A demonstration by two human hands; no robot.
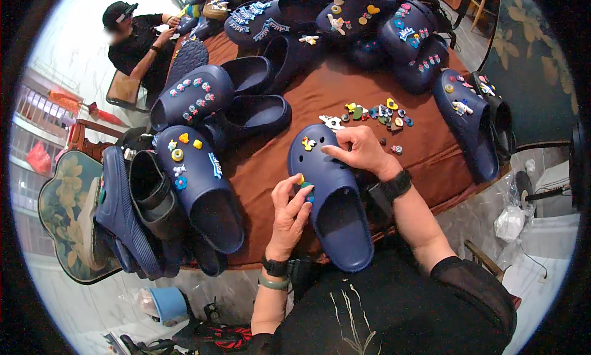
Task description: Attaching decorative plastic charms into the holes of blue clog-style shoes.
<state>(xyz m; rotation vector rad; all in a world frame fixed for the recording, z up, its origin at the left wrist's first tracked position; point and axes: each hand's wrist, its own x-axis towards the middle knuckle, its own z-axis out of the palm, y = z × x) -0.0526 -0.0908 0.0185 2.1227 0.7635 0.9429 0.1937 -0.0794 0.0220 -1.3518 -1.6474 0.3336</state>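
Brown cloth-covered table fills the frame centre, above a pale tiled floor. Nearest us, lower centre, a navy blue foam clog lies toe away. Our left hand pinches a small orange-and-green charm at the clog's left edge. Our right hand rests fingertips-down on the toe, beside a yellow charm; grip unclear. Beyond, a loose pile of coloured charms. Upper frame: more decorated navy clogs. Upper left, a seated person in black.
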